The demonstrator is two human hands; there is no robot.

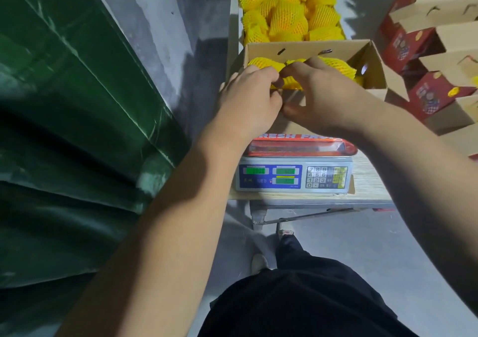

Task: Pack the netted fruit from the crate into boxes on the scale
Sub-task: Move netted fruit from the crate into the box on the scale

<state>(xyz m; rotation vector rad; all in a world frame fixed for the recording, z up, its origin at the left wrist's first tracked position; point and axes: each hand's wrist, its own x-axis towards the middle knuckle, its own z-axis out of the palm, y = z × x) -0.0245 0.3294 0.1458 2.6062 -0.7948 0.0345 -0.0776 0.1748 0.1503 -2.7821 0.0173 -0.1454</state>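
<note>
Both hands over the near edge of the open box sitting on the scale. Left hand and right hand have fingers curled, meeting at a yellow-netted fruit in the box; exact grip hidden by the knuckles, can't tell for sure. More netted fruit lies along the box's far wall. Crate behind the box is piled with netted fruit. Scale sits on the surface. Stacked red boxes at right.
</note>
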